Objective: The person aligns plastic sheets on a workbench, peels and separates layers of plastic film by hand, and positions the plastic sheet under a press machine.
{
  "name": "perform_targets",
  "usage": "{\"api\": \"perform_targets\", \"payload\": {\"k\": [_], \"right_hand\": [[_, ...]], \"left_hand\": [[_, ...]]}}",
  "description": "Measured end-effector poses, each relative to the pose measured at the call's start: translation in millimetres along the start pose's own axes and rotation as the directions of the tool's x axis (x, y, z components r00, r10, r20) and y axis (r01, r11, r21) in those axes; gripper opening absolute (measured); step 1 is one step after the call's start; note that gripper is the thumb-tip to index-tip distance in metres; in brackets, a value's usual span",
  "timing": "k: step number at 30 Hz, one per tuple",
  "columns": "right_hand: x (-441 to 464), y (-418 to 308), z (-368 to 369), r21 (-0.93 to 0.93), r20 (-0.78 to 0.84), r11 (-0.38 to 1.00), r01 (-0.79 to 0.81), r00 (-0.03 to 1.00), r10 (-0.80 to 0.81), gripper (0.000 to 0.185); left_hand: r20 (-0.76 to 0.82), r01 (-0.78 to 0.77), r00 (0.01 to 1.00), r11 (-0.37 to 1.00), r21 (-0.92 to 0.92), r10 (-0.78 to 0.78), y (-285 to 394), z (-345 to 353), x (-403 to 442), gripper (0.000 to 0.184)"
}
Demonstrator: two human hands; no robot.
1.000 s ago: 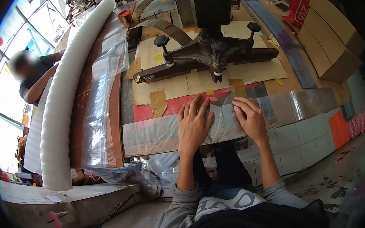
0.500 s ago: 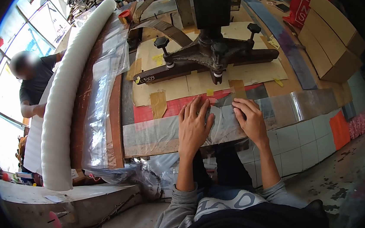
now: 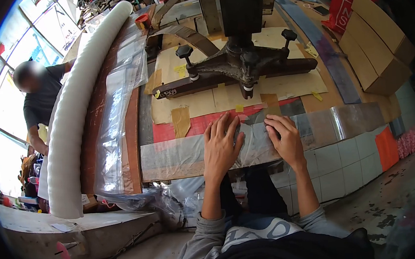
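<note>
My left hand [image 3: 220, 145] lies flat on a clear plastic sheet [image 3: 180, 151] along the front edge of the work table, its fingers stretched forward and slightly spread. Just right of it, my right hand [image 3: 285, 137] rests on the same sheet with loosely bent fingers and nothing visible in them. Beyond my fingertips runs a red strip [image 3: 163, 132], partly under the clear sheet and marked with brown tape [image 3: 181, 122]. Behind that is a cream board [image 3: 288, 90]. A dark metal press head [image 3: 241, 62] with black knobs and a long bar stands over the board.
A long white foam roll [image 3: 71, 121] lies at the left, beside folded clear plastic [image 3: 116, 103]. Another person [image 3: 42, 99] is beyond the roll. At the right are cardboard boxes [image 3: 375, 48], a red bag [image 3: 343, 11] and an orange sheet [image 3: 386, 148].
My hands stay in nearly the same place on the sheet. The person at the left has lowered an arm beside the foam roll. The view has shifted very slightly.
</note>
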State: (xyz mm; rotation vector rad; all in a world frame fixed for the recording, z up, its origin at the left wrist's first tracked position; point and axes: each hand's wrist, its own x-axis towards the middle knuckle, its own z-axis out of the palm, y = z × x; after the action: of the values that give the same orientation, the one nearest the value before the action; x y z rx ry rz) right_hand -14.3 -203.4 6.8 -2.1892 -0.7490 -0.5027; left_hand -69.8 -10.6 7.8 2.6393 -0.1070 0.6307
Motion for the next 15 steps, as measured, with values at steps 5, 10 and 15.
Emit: {"api": "perform_targets", "payload": {"k": [5,10,15], "right_hand": [[0.1,-1.2,-0.3,0.003,-0.001,1.0,-0.008,1.0,0.008,0.016],[-0.1,-1.8,-0.9,0.003,0.003,1.0,-0.011,1.0,0.011,0.016],[-0.2,-0.2,-0.1,0.0,0.002,1.0,0.0,1.0,0.0,0.016]], "left_hand": [[0.002,0.006,1.0,1.0,0.0,-0.006,0.7,-0.9,0.5,0.041],[-0.003,0.005,1.0,1.0,0.005,-0.005,0.2,-0.1,-0.2,0.041],[-0.011,0.003,1.0,1.0,0.0,-0.003,0.5,0.0,0.0,0.04]]}}
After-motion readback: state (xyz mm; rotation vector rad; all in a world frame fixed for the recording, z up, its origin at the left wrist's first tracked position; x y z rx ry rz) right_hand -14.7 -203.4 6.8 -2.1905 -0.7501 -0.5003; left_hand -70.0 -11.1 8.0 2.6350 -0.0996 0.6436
